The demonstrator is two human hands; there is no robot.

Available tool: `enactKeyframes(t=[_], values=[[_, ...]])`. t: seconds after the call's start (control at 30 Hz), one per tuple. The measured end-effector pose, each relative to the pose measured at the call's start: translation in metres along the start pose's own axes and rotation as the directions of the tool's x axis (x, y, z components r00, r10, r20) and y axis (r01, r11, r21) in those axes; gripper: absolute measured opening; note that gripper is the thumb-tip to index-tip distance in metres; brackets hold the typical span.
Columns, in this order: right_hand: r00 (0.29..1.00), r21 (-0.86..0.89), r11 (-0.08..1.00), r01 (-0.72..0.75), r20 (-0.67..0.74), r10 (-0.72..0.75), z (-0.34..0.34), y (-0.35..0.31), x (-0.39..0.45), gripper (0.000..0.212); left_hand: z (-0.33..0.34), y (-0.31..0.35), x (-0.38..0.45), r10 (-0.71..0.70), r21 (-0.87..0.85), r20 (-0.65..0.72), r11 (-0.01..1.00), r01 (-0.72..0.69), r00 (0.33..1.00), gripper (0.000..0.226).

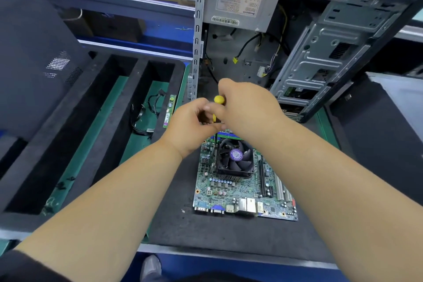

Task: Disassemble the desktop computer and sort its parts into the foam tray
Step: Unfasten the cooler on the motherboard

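Note:
A green motherboard (pixel 242 188) lies flat on the dark mat in front of me, with a black cooler fan (pixel 235 158) mounted on it. A yellow-handled screwdriver (pixel 219 100) stands upright over the fan's far left corner. My right hand (pixel 247 107) grips its handle from the right. My left hand (pixel 192 123) pinches the shaft just below the handle. The opened computer case (pixel 320 48) stands behind, with its power supply (pixel 242 2) and loose cables inside. The black foam tray (pixel 107 107) lies to the left; one slot holds a RAM stick (pixel 169 109) and black cables (pixel 146 114).
A dark case side panel (pixel 34 52) leans at the far left over the tray. Another dark panel (pixel 384 135) sits at the right of the mat. The bench's front edge runs just below the motherboard.

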State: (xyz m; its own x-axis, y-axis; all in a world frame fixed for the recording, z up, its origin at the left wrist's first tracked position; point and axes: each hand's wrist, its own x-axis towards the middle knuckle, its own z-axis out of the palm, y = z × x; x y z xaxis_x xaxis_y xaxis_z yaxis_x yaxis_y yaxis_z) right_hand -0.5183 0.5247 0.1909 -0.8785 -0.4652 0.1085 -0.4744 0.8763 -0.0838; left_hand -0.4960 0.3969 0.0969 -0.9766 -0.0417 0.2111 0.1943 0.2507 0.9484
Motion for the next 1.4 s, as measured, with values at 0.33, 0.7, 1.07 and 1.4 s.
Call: enactKeyframes(t=[0.33, 0.7, 1.07, 1.4], values=[[0.978, 0.149, 0.985, 0.089, 0.175, -0.115, -0.008, 0.011, -0.004, 0.016, 0.0, 0.008, 0.004, -0.024, -0.039, 0.247, 0.999, 0.035, 0.969, 0.014], [0.995, 0.067, 0.995, 0.068, 0.063, -0.072, -0.008, 0.011, -0.01, 0.042, -0.004, 0.007, -0.002, -0.005, 0.145, 0.047, 0.989, -0.002, 0.999, 0.022], [0.996, 0.077, 0.994, 0.073, 0.036, -0.076, 0.01, 0.002, -0.005, 0.016, 0.012, 0.008, 0.003, 0.023, 0.047, 0.101, 0.999, -0.027, 0.995, 0.031], [0.965, 0.424, 0.905, 0.027, 0.226, -0.134, -0.001, 0.019, -0.015, 0.011, -0.003, 0.006, -0.001, -0.067, 0.018, 0.292, 0.998, 0.065, 0.954, 0.017]])
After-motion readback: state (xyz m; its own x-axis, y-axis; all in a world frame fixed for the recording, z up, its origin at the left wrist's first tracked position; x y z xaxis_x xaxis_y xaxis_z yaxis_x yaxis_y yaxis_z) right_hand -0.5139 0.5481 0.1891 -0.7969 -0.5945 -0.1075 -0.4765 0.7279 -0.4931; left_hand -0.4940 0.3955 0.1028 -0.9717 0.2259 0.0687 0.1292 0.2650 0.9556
